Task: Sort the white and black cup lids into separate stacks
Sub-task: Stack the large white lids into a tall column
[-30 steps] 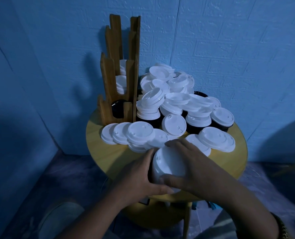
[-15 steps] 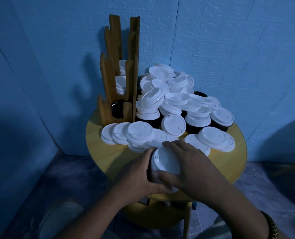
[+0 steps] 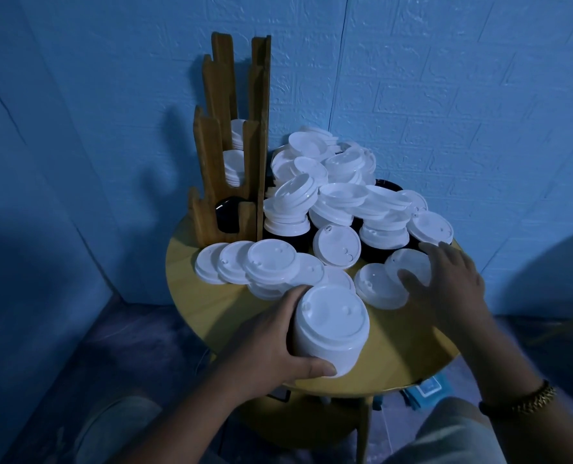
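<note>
Fingers (image 3: 293, 298) of the left hand (image 3: 268, 333) curled round a stack of white lids (image 3: 332, 326), lower centre of the frame.
Thumb pressed to the near side of that stack, above the near edge of the round yellow table (image 3: 191, 296). Right of centre, right hand (image 3: 452, 283) spread loose and slightly blurred, laid flat over a single white lid (image 3: 407, 262), nothing gripped. Behind, in mid frame, a heap of white lids (image 3: 332, 182) piled over a few black lids (image 3: 286, 237). Left of centre, a row of overlapping white lids (image 3: 244, 266) in front of a wooden rack (image 3: 211, 182), white ones in its upper slots and a black lid (image 3: 228, 216) in the lowest. Gold bracelet (image 3: 529, 400) on the right wrist, lower right.
</note>
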### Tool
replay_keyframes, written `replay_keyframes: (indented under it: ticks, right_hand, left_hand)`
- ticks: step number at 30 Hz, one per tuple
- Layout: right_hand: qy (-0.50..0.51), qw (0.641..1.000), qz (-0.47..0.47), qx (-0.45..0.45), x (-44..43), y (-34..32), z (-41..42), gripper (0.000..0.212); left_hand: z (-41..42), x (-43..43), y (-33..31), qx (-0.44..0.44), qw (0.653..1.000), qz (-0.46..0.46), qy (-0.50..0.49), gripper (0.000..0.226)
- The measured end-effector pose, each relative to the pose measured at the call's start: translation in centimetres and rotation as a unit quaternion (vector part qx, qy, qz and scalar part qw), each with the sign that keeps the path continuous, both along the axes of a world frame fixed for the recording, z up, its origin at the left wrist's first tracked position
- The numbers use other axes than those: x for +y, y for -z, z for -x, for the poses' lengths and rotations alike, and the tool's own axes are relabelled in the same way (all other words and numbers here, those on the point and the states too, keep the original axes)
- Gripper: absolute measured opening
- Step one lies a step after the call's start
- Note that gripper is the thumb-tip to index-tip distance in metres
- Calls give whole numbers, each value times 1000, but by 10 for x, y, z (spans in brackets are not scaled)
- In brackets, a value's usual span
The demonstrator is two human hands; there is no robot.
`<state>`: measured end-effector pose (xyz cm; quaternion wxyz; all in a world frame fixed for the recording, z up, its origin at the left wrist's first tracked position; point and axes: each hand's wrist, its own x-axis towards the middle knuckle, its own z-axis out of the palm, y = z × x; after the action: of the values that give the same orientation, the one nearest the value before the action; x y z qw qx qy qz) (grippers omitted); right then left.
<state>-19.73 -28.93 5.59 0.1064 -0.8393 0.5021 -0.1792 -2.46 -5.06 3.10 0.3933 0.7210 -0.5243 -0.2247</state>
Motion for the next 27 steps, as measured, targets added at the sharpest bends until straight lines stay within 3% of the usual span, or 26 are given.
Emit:
replay_keyframes:
  ticks: [3,11,13,15,17,19,25,27]
  right_hand:
    - [1,999,-29,37,-7,1,-2,68]
    - [10,1000,0,-21,23,-12,8,72]
    - [-52,995,16,-89,52,-23,14,74]
    - [-162,975,-58,-140,85,-37,14,76]
    - [-254,953,-122,-110,107,-40,5,78]
    - [-310,945,-84,-63,109,-33,-5,83]
    - [-394,911,-118,-11,96,-42,-11,82]
    - [-364,927,-92,-5,99,-43,-14,85]
  left_hand:
    - [0,-1,-3,-6,1000,-6,2,100]
    - [0,-2,-6,-9,1000,-7,8,95]
    - [0,-2,-6,-10,1000,-7,7,95]
    - [0,-3,-4,-6,1000,-7,5,96]
    - [0,-4,-3,-8,1000,-6,5,99]
    - [0,-3,-3,-3,1000,-3,5,98]
    - [-2,-3,-3,4,1000,-2,8,102]
    - [-1,-4,-1,5,1000,-3,5,102]
